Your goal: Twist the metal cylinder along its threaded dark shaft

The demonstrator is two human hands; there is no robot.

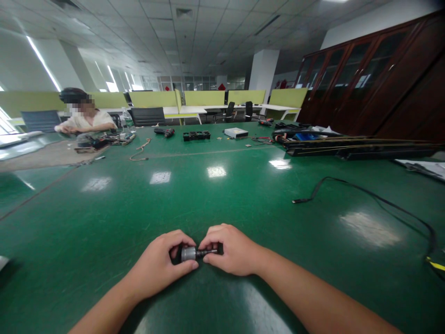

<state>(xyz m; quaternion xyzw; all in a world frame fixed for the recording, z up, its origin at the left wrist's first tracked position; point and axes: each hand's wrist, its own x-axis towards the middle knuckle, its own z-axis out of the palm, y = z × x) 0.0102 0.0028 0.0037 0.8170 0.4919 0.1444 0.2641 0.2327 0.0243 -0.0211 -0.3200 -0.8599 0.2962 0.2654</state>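
Note:
A small grey metal cylinder with a thin, ridged dark shaft (189,253) lies sideways just above or on the green table (208,199), near its front. I cannot tell whether it touches the tabletop. My left hand (165,260) is curled around the cylinder end, thumb in front and fingers behind. On the other side, my right hand (229,250) closes its thumb and fingers about the shaft, which points right into the palm. The fingertips of both hands almost meet at the middle of the part. Part of the cylinder's left end is hidden by the left hand.
A black cable (333,178) runs along the right. Farther back are a power drill (164,132), a black slotted part (196,136), a white box (236,133) and long dark rails (347,146). At far left, a person (88,118) sits by a pile of parts.

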